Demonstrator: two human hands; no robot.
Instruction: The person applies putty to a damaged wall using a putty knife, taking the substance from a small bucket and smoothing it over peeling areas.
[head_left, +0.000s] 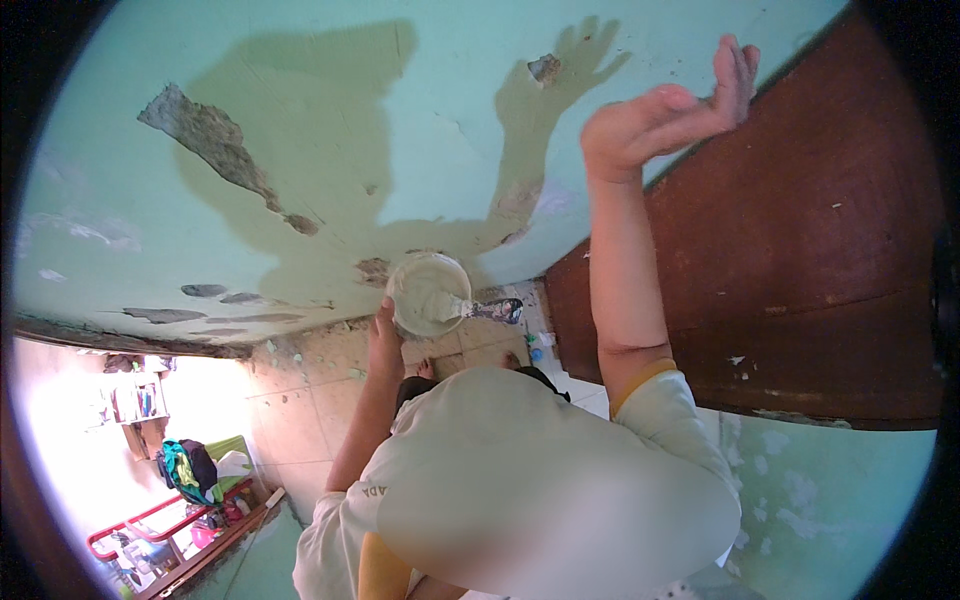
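Note:
My left hand (384,345) grips the rim of a round white bowl (428,293) of pale paste, held low in front of me. A putty knife (487,309) with a smeared blade rests in the bowl, its handle sticking out to the right. My right hand (672,112) is raised high with fingers spread and holds nothing; it hovers near the edge where the pale green wall (450,110) meets a brown door (800,250). The wall has patches of flaked paint and bare plaster (215,145).
Beige floor tiles (310,400) lie below, with my feet near the wall base. At the lower left, a bright room holds a shelf (135,405), piled clothes (190,468) and a red rack (150,530). My pale shirt fills the lower centre.

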